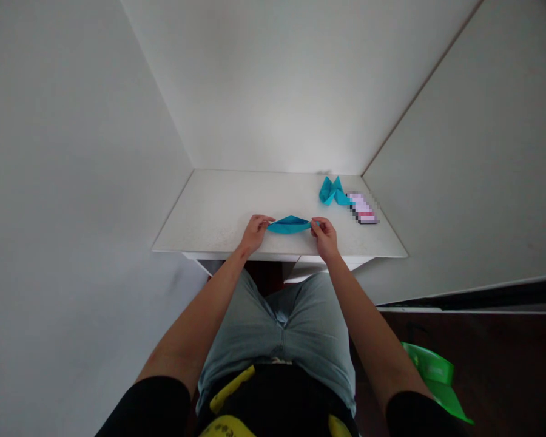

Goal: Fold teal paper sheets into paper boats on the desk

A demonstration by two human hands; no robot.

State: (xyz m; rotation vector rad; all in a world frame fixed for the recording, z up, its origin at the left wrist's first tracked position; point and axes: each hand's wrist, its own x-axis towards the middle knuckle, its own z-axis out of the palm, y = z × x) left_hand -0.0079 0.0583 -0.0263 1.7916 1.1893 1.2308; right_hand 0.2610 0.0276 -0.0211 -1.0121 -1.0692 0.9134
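Note:
A folded blue paper boat [289, 226] lies lengthwise between my hands, just above or on the white tabletop near its front edge. My left hand [255, 232] pinches the boat's left tip. At the other end, the fingers of my right hand [324, 234] close on the right tip. The middle of the boat bulges apart, showing a darker blue inside. Farther back on the right stands a second blue folded paper shape [332, 191] with pointed peaks.
The white table [218, 200] is boxed in by walls on the left, back and right. A pixelated phone-like object [363, 208] lies by the right edge, touching the second paper shape. A green plastic object [432, 370] is low on the right, above the dark floor.

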